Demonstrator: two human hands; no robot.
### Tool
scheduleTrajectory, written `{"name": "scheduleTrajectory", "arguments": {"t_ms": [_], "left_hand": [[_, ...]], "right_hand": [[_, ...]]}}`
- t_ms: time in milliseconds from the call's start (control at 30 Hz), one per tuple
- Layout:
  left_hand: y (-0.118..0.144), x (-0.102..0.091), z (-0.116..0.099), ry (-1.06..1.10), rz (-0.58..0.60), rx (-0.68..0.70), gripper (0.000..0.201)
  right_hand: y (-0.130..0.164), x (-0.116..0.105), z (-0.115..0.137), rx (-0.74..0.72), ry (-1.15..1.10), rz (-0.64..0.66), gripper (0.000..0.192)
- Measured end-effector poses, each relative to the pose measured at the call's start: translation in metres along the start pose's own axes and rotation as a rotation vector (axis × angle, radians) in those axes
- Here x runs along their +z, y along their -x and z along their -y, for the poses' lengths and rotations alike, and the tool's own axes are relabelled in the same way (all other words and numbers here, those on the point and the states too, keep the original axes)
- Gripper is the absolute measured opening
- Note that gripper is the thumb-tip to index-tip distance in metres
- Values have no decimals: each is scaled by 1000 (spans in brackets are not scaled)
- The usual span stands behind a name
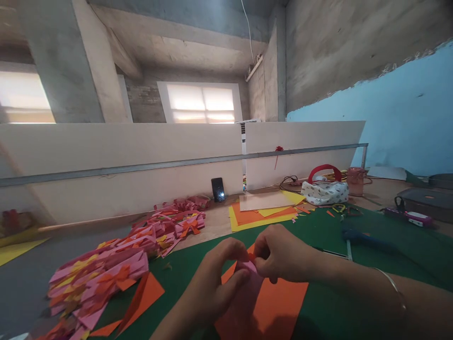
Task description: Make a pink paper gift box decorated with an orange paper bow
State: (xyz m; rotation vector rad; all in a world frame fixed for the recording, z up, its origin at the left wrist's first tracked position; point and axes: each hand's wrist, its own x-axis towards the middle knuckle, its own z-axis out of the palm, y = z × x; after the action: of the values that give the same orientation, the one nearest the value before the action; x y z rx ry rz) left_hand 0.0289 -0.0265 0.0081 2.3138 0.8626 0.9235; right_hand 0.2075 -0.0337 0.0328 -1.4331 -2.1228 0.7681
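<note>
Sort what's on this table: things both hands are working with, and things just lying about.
In use: left hand, right hand, pink paper piece, orange sheet.
Lying about: phone, patterned pouch, pile of folded paper pieces, stacked paper sheets.

You've got two hands in view: your left hand [215,278] and your right hand [279,259], both pinching one small pink folded paper piece [249,267]. One orange paper sheet [279,307] under them, one green felt mat [354,302]. One big heap of pink, orange and yellow paper pieces [116,264], too many to count. One stack of yellow and orange paper sheets [264,212]. One black phone [218,189] leaning on the board. One white patterned pouch with red handle [323,189]. One pink translucent jar [356,181]. One thin metal bangle [394,288] on your right wrist.
</note>
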Motion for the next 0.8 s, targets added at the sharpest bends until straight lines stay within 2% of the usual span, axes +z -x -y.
{"name": "scheduleTrajectory", "arguments": {"t_ms": [167,367,533,800], "left_hand": [[-1,0,0,-25,6,45,3],[0,-3,2,-54,62,64,15],[3,-2,1,-132,57,3,26],[0,-2,-1,-92,36,-23,14]], "right_hand": [[-1,0,2,18,19,10,15],[-4,1,3,20,51,19,14],[-7,2,2,26,69,10,14],[-9,0,5,54,41,26,14]]}}
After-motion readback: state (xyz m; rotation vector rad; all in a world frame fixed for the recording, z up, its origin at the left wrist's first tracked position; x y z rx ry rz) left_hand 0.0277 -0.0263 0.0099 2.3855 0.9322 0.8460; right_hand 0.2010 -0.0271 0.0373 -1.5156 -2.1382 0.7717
